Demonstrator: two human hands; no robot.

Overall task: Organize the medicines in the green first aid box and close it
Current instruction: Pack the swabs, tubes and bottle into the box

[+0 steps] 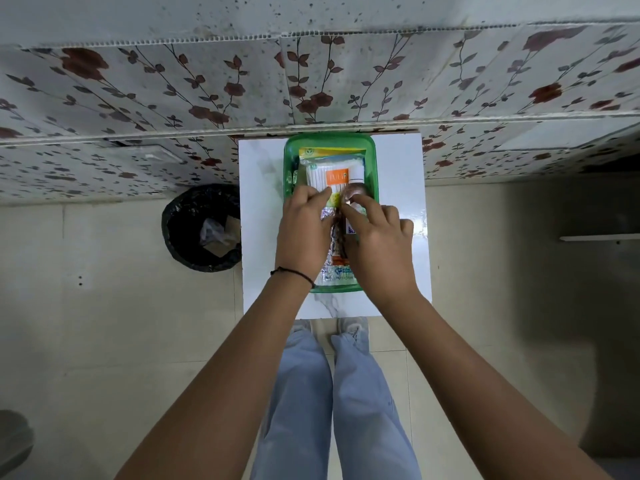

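Left hand [304,233] and right hand [375,237] press on medicine packs, fingers bent, inside the open green box [289,157].

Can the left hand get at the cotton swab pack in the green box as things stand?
Probably yes. The left hand is already inside the green box, fingertips at the near end of the cotton swab pack. Nothing lies over the pack; the right hand is busy beside it at a brown bottle.
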